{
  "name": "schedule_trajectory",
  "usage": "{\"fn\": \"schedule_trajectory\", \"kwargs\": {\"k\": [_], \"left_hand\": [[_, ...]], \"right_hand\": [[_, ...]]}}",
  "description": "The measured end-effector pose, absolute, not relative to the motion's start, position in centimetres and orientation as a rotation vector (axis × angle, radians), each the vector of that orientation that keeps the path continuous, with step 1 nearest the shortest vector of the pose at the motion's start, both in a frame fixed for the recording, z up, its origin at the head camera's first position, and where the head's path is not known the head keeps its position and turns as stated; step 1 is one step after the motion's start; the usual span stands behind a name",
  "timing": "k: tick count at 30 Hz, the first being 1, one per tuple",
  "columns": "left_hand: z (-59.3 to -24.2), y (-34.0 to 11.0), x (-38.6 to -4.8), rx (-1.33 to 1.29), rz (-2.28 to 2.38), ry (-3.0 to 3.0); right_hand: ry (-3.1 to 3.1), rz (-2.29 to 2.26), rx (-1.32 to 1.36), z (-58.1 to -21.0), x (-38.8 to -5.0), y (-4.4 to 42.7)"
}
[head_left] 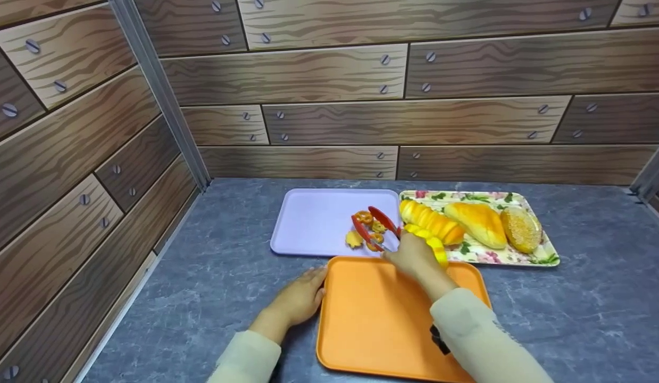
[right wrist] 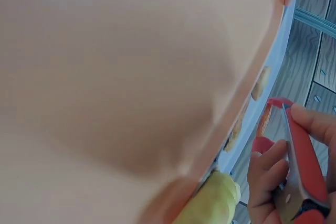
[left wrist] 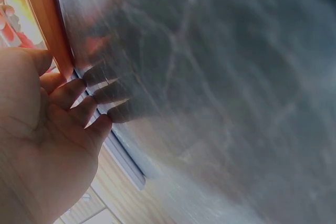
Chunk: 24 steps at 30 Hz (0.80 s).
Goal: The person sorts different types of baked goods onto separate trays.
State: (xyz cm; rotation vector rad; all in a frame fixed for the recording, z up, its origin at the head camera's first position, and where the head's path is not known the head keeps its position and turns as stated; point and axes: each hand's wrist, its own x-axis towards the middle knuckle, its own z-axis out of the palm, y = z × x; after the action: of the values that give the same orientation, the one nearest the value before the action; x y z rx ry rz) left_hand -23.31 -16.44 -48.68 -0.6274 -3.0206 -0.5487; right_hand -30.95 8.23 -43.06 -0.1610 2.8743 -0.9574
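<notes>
My right hand (head_left: pixel 414 258) grips a pair of red-and-metal tongs (right wrist: pixel 307 156) above the near right part of a lilac tray (head_left: pixel 318 223). The tong tips stand apart, with a brown pretzel (head_left: pixel 364 217) between them; whether they clasp it I cannot tell. Close by on that tray lie a second pretzel (head_left: pixel 375 242) and a leaf-shaped cookie (head_left: pixel 353 239). With its fingers on the table, my left hand (head_left: pixel 300 295) rests against the left rim of an orange tray (head_left: pixel 366 319). In the left wrist view, the fingers (left wrist: pixel 79 95) are only slightly bent.
Right of the lilac tray stands a flowered tray (head_left: pixel 544 260). It holds a sliced loaf (head_left: pixel 430 221), a smooth bun (head_left: pixel 478 223), a seeded bun (head_left: pixel 520 230) and a yellow ridged piece (head_left: pixel 440 250), partly behind my right hand. Wood-patterned walls (head_left: pixel 329 122) enclose the grey table.
</notes>
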Motion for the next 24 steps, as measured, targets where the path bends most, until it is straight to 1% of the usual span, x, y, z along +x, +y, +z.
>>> {"fn": "schedule_trajectory", "kwargs": {"k": [7,14,24], "left_hand": [[-48.76,-16.36,-23.45,-0.600,-0.547,-3.046],[-48.66,-16.47,-23.47,-0.599,-0.552,-3.045],[-48.87,-16.52,-23.49,-0.612,-0.531,-3.024]], "right_hand": [[2.856,-0.911,-0.118,-43.75,-31.35,7.53],[2.822,-0.923,-0.088,-43.62,-31.69,7.33],[2.820,-0.938,-0.097,-43.93,-31.86,7.10]]}}
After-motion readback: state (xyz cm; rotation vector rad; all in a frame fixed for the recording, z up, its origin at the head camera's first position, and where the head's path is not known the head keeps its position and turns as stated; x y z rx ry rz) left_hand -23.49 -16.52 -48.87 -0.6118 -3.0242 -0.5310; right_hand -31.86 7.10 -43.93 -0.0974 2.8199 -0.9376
